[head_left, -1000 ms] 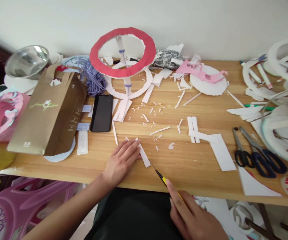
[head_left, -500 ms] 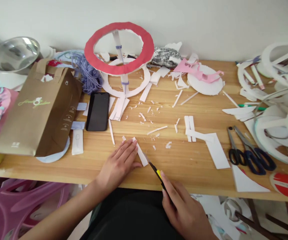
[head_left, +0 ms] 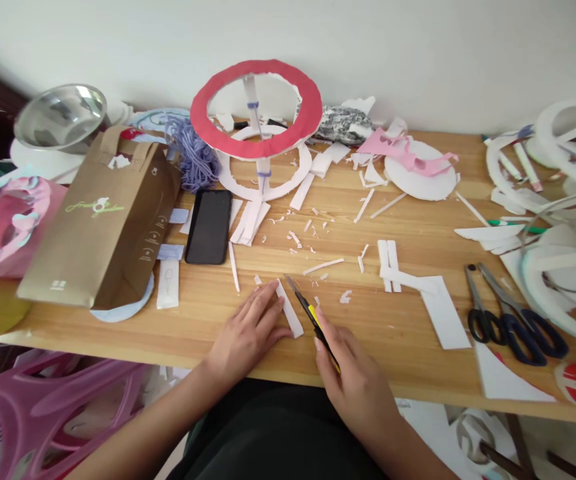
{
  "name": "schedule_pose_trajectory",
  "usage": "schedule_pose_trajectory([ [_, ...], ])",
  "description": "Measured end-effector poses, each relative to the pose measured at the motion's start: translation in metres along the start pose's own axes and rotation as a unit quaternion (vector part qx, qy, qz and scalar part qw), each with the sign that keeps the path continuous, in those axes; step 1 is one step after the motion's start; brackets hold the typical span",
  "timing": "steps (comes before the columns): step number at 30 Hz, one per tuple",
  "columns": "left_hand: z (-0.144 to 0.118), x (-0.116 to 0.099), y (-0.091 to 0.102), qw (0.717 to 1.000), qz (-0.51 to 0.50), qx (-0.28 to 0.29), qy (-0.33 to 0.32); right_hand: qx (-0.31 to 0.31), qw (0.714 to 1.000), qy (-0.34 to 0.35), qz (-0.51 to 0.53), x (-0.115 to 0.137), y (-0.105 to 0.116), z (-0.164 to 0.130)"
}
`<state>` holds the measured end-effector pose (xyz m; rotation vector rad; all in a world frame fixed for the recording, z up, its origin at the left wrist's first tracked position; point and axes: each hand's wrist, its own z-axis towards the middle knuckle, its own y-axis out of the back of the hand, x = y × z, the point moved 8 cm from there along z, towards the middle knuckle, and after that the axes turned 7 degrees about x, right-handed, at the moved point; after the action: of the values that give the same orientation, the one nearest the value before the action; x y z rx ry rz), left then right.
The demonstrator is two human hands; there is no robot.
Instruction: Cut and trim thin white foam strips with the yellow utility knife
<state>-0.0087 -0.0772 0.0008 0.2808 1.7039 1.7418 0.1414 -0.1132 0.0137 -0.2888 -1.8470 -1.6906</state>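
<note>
Head camera showed a white foam strip [head_left: 288,310] near the table's [head_left: 418,227] front edge, pinned flat under the left hand [head_left: 253,330]. The right hand [head_left: 355,380] gripped a yellow craft knife [head_left: 311,313], blade at the strip's right edge; cutting cleanly likely needed firm pressure and fingers clear.

We found bare wooden counter [head_left: 383,333] ahead; white paper scraps [head_left: 318,267], a black phone [head_left: 209,227] and blue-handled scissors [head_left: 513,320] hemmed it.
</note>
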Motion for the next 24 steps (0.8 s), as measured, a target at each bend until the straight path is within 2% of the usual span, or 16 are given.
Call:
schedule_pose_trajectory([
  [6,0.009,-0.002,0.009,0.998,0.05,-0.028,0.025,-0.024,0.996,-0.028,0.082,-0.004,0.005,-0.007],
  [10,0.01,0.001,0.017,0.99,0.116,0.011,0.081,-0.054,0.989,-0.069,0.123,-0.013,0.009,-0.012],
  [13,0.006,0.001,0.027,0.989,0.093,0.022,0.115,-0.056,0.984,-0.106,0.134,-0.022,0.01,-0.014],
  [16,0.001,-0.002,0.032,0.994,0.027,0.028,0.099,-0.047,0.984,-0.117,0.127,-0.028,0.01,-0.013],
  [19,-0.008,0.003,0.037,0.994,0.051,0.001,0.095,-0.038,0.99,-0.087,0.103,-0.022,0.01,-0.011],
  [24,-0.015,0.001,0.021,0.995,0.092,0.011,0.037,-0.014,0.995,-0.048,0.083,-0.01,0.003,-0.004],
])
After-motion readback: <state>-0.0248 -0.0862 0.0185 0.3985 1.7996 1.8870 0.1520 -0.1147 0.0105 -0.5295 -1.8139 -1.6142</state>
